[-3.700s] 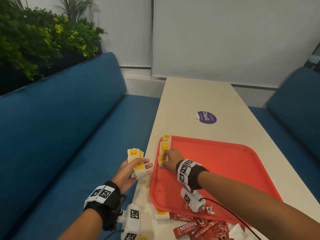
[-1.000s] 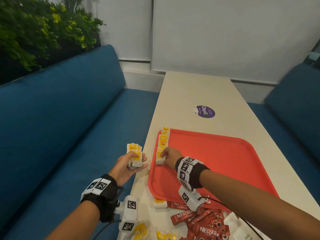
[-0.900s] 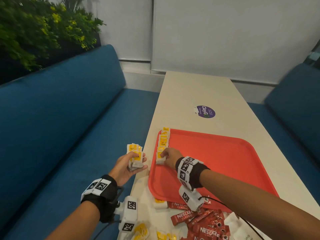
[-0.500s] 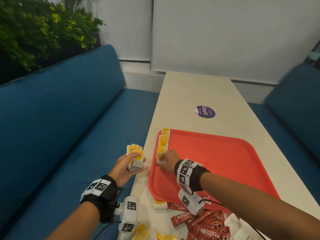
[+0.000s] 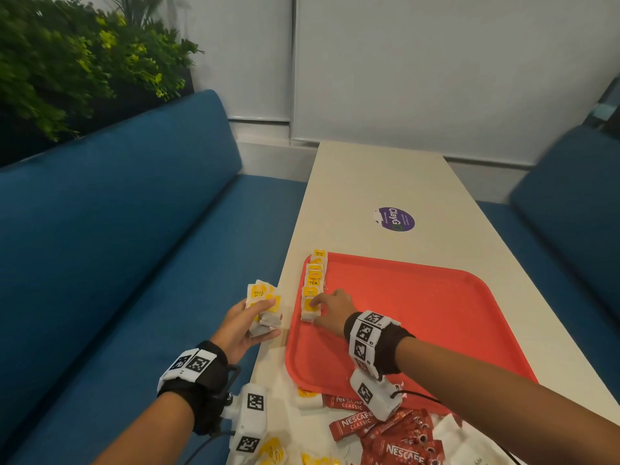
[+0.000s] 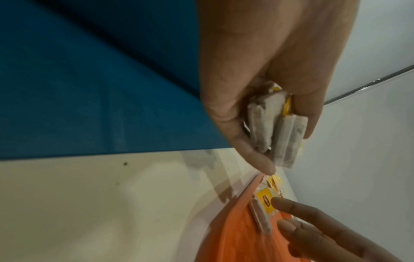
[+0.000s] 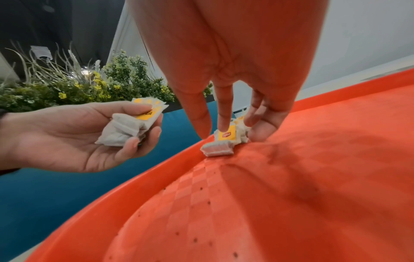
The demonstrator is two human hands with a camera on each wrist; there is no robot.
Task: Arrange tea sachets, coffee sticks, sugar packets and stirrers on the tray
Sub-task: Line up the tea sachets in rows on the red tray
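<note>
A red tray point(image 5: 436, 313) lies on the cream table. Along its left rim runs a row of yellow-tagged tea sachets point(image 5: 313, 283). My right hand point(image 5: 330, 308) rests on the nearest sachet point(image 7: 224, 141) of that row. Its index finger presses the yellow tag, with the thumb and other fingertips point(image 7: 257, 131) touching the sachet's sides. Just off the table's left edge, my left hand point(image 5: 241, 323) grips a bunch of tea sachets point(image 5: 263, 307), also visible in the left wrist view point(image 6: 275, 127). No stirrers are in view.
Red Nescafe coffee sticks point(image 5: 385, 431), loose tea sachets point(image 5: 275, 451) and white packets point(image 5: 463, 444) lie at the table's near end. A purple sticker point(image 5: 394, 219) marks the table beyond the tray. Blue benches point(image 5: 117, 246) flank both sides; plants point(image 5: 67, 62) stand behind the left one.
The sachet row on the tray has grown toward me, and my right hand has shifted slightly nearer along it onto the newest sachet. My left hand keeps its bunch in place.
</note>
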